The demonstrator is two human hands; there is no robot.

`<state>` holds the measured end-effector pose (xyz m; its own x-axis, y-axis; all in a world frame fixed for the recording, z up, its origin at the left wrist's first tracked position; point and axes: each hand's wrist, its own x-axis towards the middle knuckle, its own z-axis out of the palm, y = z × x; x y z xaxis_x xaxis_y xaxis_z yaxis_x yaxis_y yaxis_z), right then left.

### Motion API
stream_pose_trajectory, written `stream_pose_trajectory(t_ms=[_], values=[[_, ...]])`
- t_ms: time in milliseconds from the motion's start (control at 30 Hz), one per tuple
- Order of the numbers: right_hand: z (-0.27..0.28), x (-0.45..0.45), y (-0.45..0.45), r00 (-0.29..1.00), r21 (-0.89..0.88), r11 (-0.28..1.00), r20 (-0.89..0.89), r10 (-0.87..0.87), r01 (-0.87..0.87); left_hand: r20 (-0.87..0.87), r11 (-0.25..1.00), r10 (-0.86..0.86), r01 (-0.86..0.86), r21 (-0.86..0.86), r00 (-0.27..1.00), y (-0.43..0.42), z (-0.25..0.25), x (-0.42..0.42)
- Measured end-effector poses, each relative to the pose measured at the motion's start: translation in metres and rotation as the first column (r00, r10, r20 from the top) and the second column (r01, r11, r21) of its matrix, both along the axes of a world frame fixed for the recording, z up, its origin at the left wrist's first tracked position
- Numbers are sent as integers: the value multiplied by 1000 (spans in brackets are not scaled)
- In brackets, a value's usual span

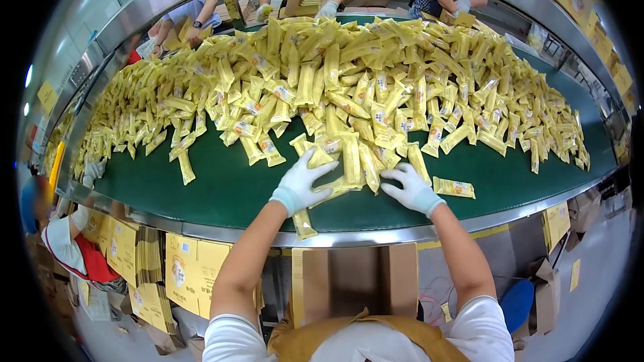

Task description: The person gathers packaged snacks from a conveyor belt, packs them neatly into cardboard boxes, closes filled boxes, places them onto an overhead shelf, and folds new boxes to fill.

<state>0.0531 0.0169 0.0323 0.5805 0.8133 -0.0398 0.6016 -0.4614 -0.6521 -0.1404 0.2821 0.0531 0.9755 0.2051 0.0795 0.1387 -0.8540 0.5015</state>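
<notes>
My left hand, in a white glove, is spread at the left side of a small cluster of yellow wrapped snack packets. On the cluster's other side, my gloved right hand has its fingers stretched toward the packets. Several packets stand or lean between the two hands, and neither hand is closed around one. A loose packet lies below my left wrist at the belt edge. Another single packet rests to the right of my right hand. Behind the cluster spreads a large heap of the same packets.
The packets lie on a green conveyor belt with a metal rim. Below it, in front of my body, stands an open cardboard box. Folded yellow cartons lean at the left. Co-workers are across the belt and at far left.
</notes>
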Motion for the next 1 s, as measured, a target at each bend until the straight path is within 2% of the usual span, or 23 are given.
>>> stream_pose_trajectory(t_ms=[33, 67, 133, 167, 200, 267, 333, 367, 433, 533, 600, 633, 733, 767, 867, 900, 933, 1000], values=[[6, 1, -14, 997, 17, 1000, -79, 16, -15, 68, 990, -42, 32, 138, 997, 3, 0, -10], [9, 5, -24, 987, 35, 999, -158, 35, -30, 67, 977, 74, -85, 196, 995, 0, -2, -20], [1, 14, -31, 972, 135, 986, 200, -119, 93, 75, 900, 297, -305, 310, 952, -18, 8, -46], [-3, 19, -25, 913, 78, 974, 339, -226, 212, 48, 858, 456, -453, 241, 889, -29, -6, -53], [-1, 15, -15, 867, 115, 942, 367, -336, 316, 17, 830, 553, -552, 81, 833, -38, -24, -58], [-35, 33, 11, 889, 151, 916, 224, -399, 372, -172, 840, 536, -500, 211, 827, -58, -42, -58], [-12, 17, 44, 918, -178, 903, 144, -369, 391, -68, 871, 470, -451, 196, 880, -58, -47, -56], [-15, 11, 59, 927, -195, 908, 138, -348, 370, -41, 895, 422, -409, 180, 906, -53, -44, -51], [-9, -1, 76, 952, -204, 933, 130, -276, 298, 26, 930, 312, -311, 197, 950, -39, -48, -40], [-1, -4, 78, 966, -244, 938, 135, -218, 246, -84, 949, 237, -213, 233, 968, -16, -41, -25], [-3, -4, 68, 972, -230, 948, 135, -191, 218, -91, 972, 128, -107, 209, 988, -6, -40, -24], [-5, -6, 61, 962, -211, 950, 198, -188, 229, -96, 979, 76, -57, 194, 992, -3, -41, -26], [3, -17, 40, 983, -198, 966, 120, -142, 164, -140, 976, -33, 62, 210, 990, -7, -34, -39], [1, -22, 32, 974, -168, 970, 173, -149, 178, -136, 968, -80, 109, 225, 987, -6, -29, -44], [5, -23, 0, 973, -232, 967, 226, -49, 102, -72, 965, -121, 135, 225, 990, 11, -40, -65], [-4, -19, -14, 970, -193, 978, 239, -37, 85, -9, 979, -32, 34, 201, 999, 6, -27, -72], [0, -19, -26, 970, -235, 969, 243, -19, 78, -11, 979, 95, -92, 182, 995, 4, -28, -78], [-2, -23, -47, 911, -318, 941, 411, 30, 113, -20, 931, 341, -334, 149, 940, -3, -32, -92]])
